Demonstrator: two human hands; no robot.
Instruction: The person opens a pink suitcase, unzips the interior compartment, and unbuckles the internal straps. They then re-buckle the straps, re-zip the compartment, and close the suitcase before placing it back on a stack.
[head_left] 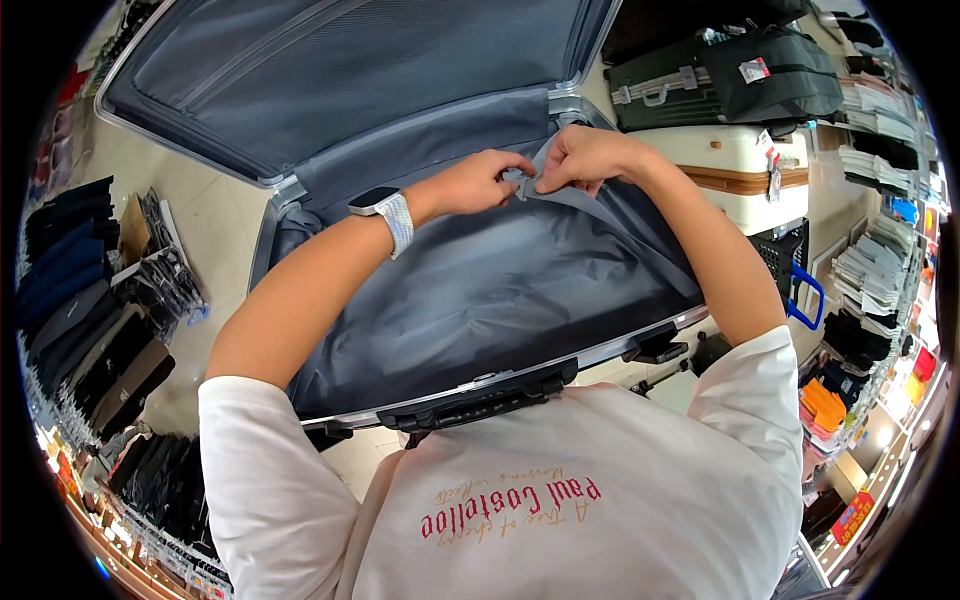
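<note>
An open suitcase (470, 290) with a dark grey fabric lining lies in front of my body, its lid (330, 80) tilted up on the far side. Near the far right part of the lined shell, my left hand (487, 182) pinches a small grey strap buckle (522, 186). Close beside it, my right hand (588, 158) is closed on the grey strap (575, 198) that runs from the buckle toward the right side. A watch (385, 210) with a light band is on my left wrist. Several fingertips are partly hidden behind the strap.
To the right stand a cream suitcase (720, 165) with a brown band and a dark green suitcase (665, 90). Folded clothes (870, 270) fill shelving farther right. Hanging dark garments (75, 300) and packaged items (160, 265) are at left. The suitcase's black handle (480, 405) faces my torso.
</note>
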